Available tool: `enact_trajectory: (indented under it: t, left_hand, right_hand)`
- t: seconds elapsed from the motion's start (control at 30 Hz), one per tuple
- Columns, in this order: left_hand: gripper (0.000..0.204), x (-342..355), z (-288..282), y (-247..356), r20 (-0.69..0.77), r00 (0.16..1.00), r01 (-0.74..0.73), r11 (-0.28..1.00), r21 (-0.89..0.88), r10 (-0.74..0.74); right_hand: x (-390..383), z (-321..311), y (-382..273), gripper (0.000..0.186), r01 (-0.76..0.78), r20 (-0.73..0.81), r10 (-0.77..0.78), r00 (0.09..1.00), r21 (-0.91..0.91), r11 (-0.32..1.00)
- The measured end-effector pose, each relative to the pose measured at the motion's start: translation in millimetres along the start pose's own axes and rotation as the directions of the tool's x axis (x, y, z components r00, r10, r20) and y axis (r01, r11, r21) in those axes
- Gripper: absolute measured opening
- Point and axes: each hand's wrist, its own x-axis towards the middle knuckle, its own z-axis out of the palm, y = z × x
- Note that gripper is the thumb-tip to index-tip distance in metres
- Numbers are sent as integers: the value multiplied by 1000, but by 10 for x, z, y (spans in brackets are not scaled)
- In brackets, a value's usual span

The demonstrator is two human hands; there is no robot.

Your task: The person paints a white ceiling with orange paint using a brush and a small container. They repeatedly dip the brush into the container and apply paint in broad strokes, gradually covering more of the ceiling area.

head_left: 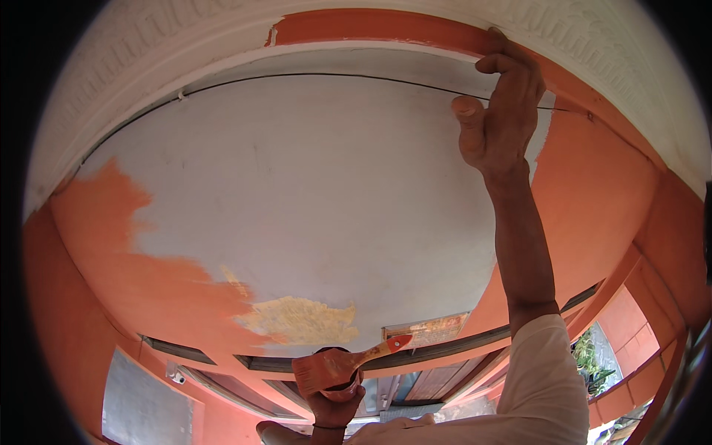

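My right hand is raised at the upper right with its fingers apart and bent and nothing held; the fingertips are at the orange-painted strip along the white moulding, touching or very close. My left hand grips a paint pot low in the middle of the view. A wide paintbrush with orange paint on it lies across the pot's top, its handle pointing right. Behind them is a pale surface with orange patches, a yellowish patch and a thin dark cable running along its upper part.
White carved moulding arcs across the top. Orange walls stand on both sides. Along the bottom are a grey panel, a small white fixture and dark slotted openings. Plants show through an opening at the lower right.
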Motion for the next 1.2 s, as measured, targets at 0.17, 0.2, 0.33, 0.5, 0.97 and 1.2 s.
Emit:
enact_trajectory:
  t: [0.17,0.2,0.33,0.5,0.97,1.2]
  left_hand:
    - [76,28,-101,25,10,1000,-12,999,45,12]
    - [76,25,-118,27,1,1000,-11,999,47,11]
    - [75,9,42,7,-29,1000,3,1000,19,-2]
    - [72,40,-47,37,31,999,-24,996,86,22]
    - [69,81,-76,48,10,1000,5,997,79,-5]
    - [72,52,-10,44,-47,999,28,999,34,-27]
  right_hand:
    - [-49,-104,155,75,-102,-55,106,993,79,992]
    - [-48,-71,97,72,-67,-50,69,996,48,997]
    - [71,-34,-20,68,0,-30,1,1000,21,1000]
    - [-21,-105,139,65,-74,-57,76,995,29,997]
    - [25,-96,28,64,-12,-8,11,1000,-85,996]
    - [-18,-114,180,64,-14,-14,13,1000,-32,999]
